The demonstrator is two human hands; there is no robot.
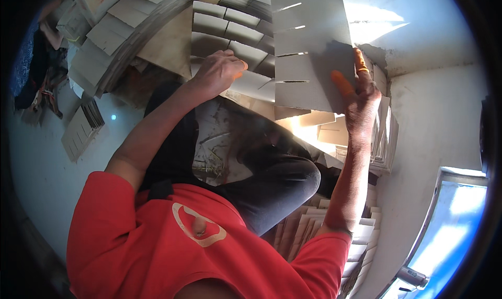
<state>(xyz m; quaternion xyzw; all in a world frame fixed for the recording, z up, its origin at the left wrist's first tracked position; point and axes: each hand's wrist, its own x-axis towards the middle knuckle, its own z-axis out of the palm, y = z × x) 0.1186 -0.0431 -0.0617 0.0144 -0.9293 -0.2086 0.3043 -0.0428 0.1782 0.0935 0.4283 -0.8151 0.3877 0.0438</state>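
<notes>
My right hand, with orange covers on its thumb and a finger, grips the right edge of a slotted cardboard sheet. The thumb lies on the face of the sheet, which stands up with several slits along its left side. Left of it is a cardboard divider grid of crossing strips. My left hand is closed at the grid's near left part, with an orange cover on a finger; its fingertips are partly hidden among the strips.
Stacked cardboard pieces fan out at the far left. A small bundle of slotted cardboard lies on the floor at left. More cardboard strips stand beside my bent knee. On the right are a pale wall and a blue panel.
</notes>
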